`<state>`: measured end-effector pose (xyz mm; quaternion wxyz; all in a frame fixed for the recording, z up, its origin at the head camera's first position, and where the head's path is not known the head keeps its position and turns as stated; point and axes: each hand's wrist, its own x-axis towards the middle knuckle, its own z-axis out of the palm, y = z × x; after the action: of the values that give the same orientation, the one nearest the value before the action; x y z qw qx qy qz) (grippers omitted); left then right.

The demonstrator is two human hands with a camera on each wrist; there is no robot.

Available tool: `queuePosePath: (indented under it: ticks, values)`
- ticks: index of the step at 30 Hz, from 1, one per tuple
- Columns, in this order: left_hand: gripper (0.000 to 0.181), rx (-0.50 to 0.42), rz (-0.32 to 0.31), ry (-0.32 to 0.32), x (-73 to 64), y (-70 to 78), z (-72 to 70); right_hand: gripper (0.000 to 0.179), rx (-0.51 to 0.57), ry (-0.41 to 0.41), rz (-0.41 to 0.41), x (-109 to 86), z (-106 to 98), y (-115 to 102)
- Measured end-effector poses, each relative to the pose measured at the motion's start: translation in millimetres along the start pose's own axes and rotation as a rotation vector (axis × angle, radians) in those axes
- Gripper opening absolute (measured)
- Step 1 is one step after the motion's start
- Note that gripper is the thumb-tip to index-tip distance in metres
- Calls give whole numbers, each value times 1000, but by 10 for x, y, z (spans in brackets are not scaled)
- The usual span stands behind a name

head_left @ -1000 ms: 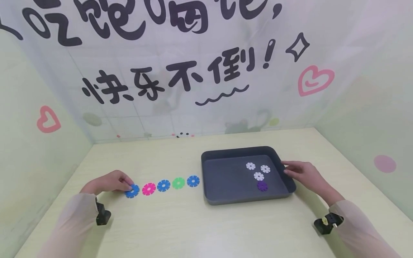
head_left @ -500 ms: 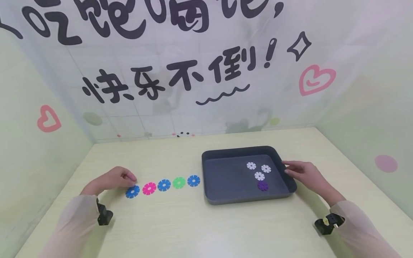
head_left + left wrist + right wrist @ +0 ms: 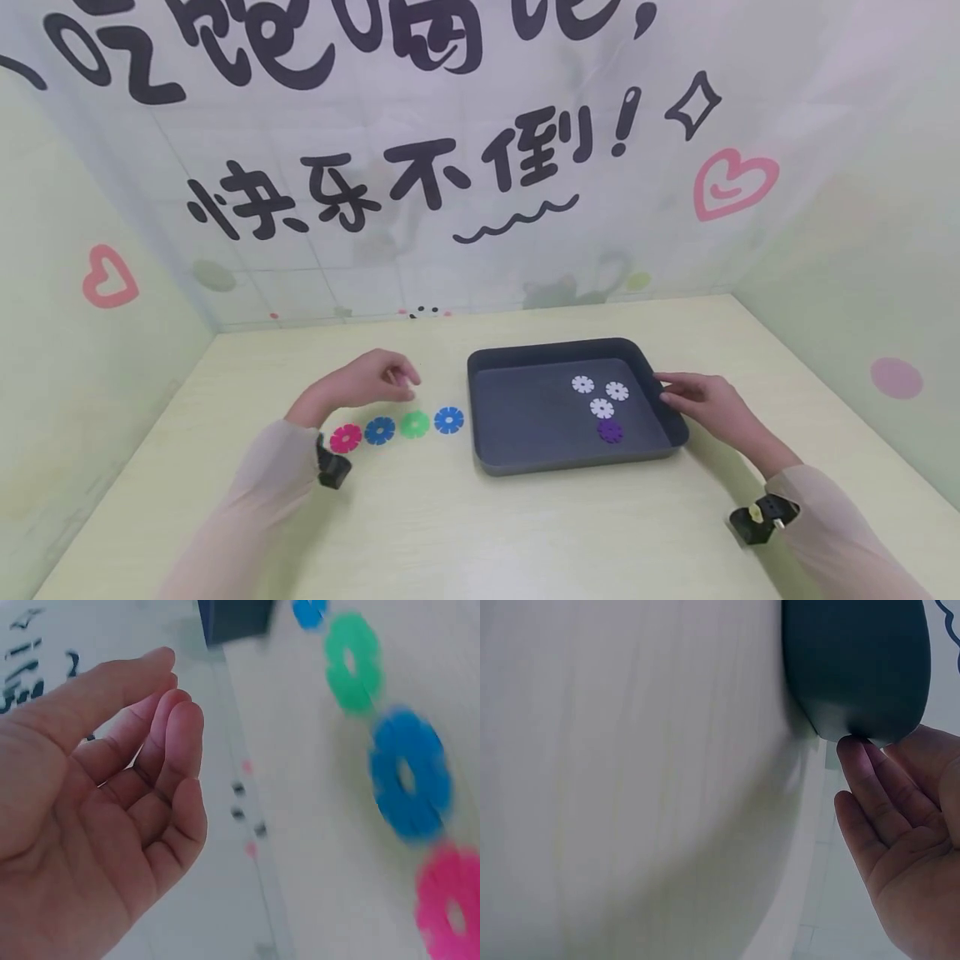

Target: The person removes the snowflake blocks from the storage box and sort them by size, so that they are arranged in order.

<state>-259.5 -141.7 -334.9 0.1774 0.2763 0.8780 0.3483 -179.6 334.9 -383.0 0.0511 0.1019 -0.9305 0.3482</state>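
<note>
My left hand [image 3: 367, 381] hovers over the row of plastic snowflake discs on the table, fingers loosely bent and holding nothing. Below it lie a pink disc [image 3: 346, 438], a blue disc [image 3: 379, 431], a green disc [image 3: 414, 424] and another blue disc [image 3: 449, 420]. The left sleeve and wrist cover the spot at the row's left end. In the left wrist view the palm [image 3: 97, 817] is bare. At the right side of the dark grey tray [image 3: 525, 462], my right hand [image 3: 705, 404] rests extended fingertips against the outer wall [image 3: 855, 675].
Inside the tray lie white snowflake discs [image 3: 602, 408] and a purple disc [image 3: 610, 431], grouped at its right. Behind the table [image 3: 480, 533] stands a wall [image 3: 337, 275] with printed writing. Side walls close off left and right.
My left hand has let go of the leftmost blue disc, lifted and moved right over the row. That disc is now hidden behind the forearm. The right hand stays at the tray.
</note>
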Motion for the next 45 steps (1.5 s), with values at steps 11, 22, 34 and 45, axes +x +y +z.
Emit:
queuePosePath:
  ticks: [11,22,34,45]
  values:
    - [26,-20,185,-150,774,648,466,39,-4,-1,5,-3,-11,4]
    - [29,-69,190,-214,1386,976,791,37,-16,9,-4,-6,-37,-4]
    - [33,-32,125,-180,1785,1035,1204,36,-4,0,1,2,-15,15]
    - [40,-53,29,-138,1894,1093,1397,36,-2,1,-2,13,-11,19]
